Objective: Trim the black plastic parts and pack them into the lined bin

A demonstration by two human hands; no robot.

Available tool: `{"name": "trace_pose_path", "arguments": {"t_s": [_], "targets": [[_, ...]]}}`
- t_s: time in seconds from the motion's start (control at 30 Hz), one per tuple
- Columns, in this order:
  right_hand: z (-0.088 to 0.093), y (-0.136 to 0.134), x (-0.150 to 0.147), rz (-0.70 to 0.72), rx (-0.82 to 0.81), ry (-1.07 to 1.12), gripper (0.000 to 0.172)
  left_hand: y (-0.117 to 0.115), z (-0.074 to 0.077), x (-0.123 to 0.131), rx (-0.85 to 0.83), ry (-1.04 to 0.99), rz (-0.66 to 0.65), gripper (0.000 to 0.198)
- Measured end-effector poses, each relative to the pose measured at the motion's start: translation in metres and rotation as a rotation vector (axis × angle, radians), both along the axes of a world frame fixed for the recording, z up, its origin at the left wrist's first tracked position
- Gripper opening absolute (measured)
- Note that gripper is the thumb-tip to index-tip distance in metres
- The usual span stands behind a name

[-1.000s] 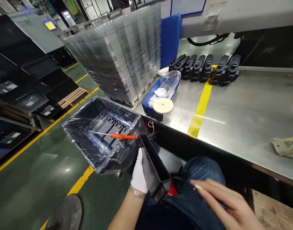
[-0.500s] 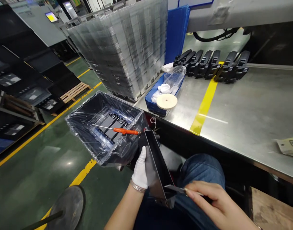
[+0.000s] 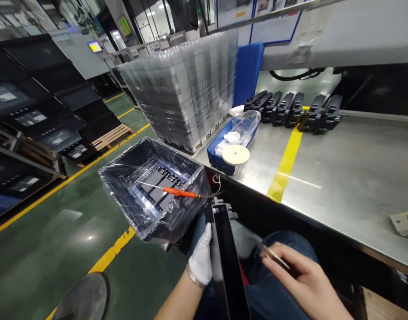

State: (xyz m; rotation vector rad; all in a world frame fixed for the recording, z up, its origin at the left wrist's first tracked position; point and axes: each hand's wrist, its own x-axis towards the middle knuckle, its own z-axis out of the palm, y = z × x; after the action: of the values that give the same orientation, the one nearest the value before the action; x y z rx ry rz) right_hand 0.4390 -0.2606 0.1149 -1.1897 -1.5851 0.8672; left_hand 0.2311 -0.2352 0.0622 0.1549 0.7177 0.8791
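My left hand (image 3: 202, 258), in a white glove, is wrapped round the side of a long black plastic part (image 3: 231, 266) with small prongs at its far end. The part's lower end runs out of the picture. To the right of it, my bare right hand (image 3: 299, 275) pinches a slim knife (image 3: 278, 258). Its blade is smeared by motion and stands apart from the part. Just beyond my left hand, an orange-handled tool (image 3: 180, 192) with a thin metal rod lies across a bin lined with clear plastic (image 3: 107, 175).
Black parts stand in a row on the steel table (image 3: 324, 164). A blue tray (image 3: 220, 162) holds white cloth-like items and a round cream disc (image 3: 236, 154). Behind it rises a stack of clear trays (image 3: 190, 89). A round base (image 3: 82, 298) stands on the floor at left.
My left hand has turned the black part, so a different side and its pronged end now show. My right hand has drawn the knife away from the part's near end. The camera view has tilted up.
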Motion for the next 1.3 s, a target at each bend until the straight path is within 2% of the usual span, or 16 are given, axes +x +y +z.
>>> {"name": "trace_pose_path", "arguments": {"t_s": [0.07, 0.13, 0.3, 0.37, 0.47, 0.5, 0.57, 0.67, 0.83, 0.93, 1.03, 1.13, 1.2, 1.23, 1.3], "targets": [[-0.002, 0.011, -0.013, -0.089, 0.059, 0.057, 0.023, -0.006, -0.003, 0.011, 0.050, -0.010, -0.062, 0.067], [-0.002, 0.018, -0.024, -0.118, 0.099, 0.073, 0.022, -0.011, -0.005, 0.018, 0.088, -0.015, -0.083, 0.070], [-0.007, 0.019, -0.035, -0.187, 0.211, 0.046, 0.028, -0.014, -0.003, 0.019, 0.102, 0.038, -0.206, 0.071], [-0.008, 0.016, -0.033, -0.205, 0.254, 0.009, 0.028, -0.010, 0.005, 0.017, 0.144, 0.057, -0.211, 0.070], [-0.006, 0.010, -0.028, -0.193, 0.297, -0.053, 0.028, -0.004, 0.027, 0.017, 0.263, 0.136, -0.178, 0.056], [-0.004, 0.007, -0.026, -0.193, 0.301, -0.071, 0.024, -0.002, 0.035, 0.017, 0.297, 0.176, -0.159, 0.058], [0.001, 0.001, -0.021, -0.218, 0.300, -0.100, 0.014, -0.001, 0.046, 0.018, 0.334, 0.298, -0.107, 0.075], [0.006, -0.007, -0.015, -0.283, 0.304, -0.200, 0.027, -0.002, 0.046, 0.019, 0.399, 0.588, 0.023, 0.096], [0.002, -0.009, -0.014, -0.262, 0.367, -0.310, 0.028, -0.003, 0.037, 0.018, 0.527, 1.150, 0.138, 0.102], [0.000, -0.006, -0.015, -0.316, 0.346, -0.357, 0.025, -0.003, 0.042, 0.018, 0.558, 1.267, 0.145, 0.102], [0.001, -0.005, -0.015, -0.309, 0.344, -0.356, 0.025, -0.002, 0.047, 0.019, 0.533, 1.268, 0.147, 0.102], [0.002, -0.003, -0.013, -0.264, 0.371, -0.363, 0.027, -0.002, 0.045, 0.016, 0.502, 1.212, 0.191, 0.104], [0.001, 0.000, -0.006, -0.299, 0.377, -0.397, 0.024, -0.001, 0.042, 0.009, 0.482, 0.957, 0.229, 0.092], [0.002, 0.002, -0.001, -0.315, 0.375, -0.409, 0.023, -0.001, 0.041, 0.005, 0.437, 0.742, 0.188, 0.079], [0.008, 0.007, 0.010, -0.296, 0.361, -0.408, 0.021, 0.003, 0.041, -0.005, 0.302, 0.293, -0.001, 0.054]]}}
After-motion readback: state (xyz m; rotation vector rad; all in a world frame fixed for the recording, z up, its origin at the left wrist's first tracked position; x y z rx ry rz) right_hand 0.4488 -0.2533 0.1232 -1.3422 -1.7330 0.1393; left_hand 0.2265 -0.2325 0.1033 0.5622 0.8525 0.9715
